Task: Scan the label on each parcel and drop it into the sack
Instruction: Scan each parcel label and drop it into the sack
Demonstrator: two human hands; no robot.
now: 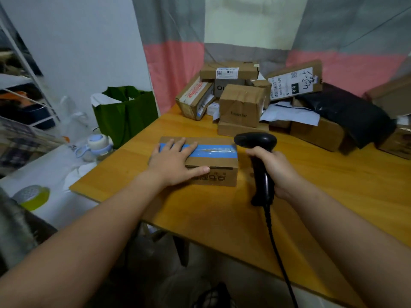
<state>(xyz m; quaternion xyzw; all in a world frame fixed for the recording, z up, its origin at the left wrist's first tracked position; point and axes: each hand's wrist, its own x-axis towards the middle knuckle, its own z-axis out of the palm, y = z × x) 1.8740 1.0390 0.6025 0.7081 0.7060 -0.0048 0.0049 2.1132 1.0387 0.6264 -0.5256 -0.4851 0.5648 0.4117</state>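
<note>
Box [213,162] laid lengthwise left-right, pressed under flat, spread left hand [175,162]; scanner [259,170] gripped by right hand [279,172] just beside right end, label not spotted tbh.

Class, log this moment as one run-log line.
left hand: flat on taped box | right hand: grips scanner | parcel pile: behind box

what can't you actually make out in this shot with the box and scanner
Head view only:
Box label: none shows; the left hand covers part of the top, other faces are turned away.
Print on the box's near side: blurred, partly under that hand.
Green sack inside: hidden by its own walls.
Scanner window in the right hand: faces away.
Parcels at the right edge: cut off.
</note>
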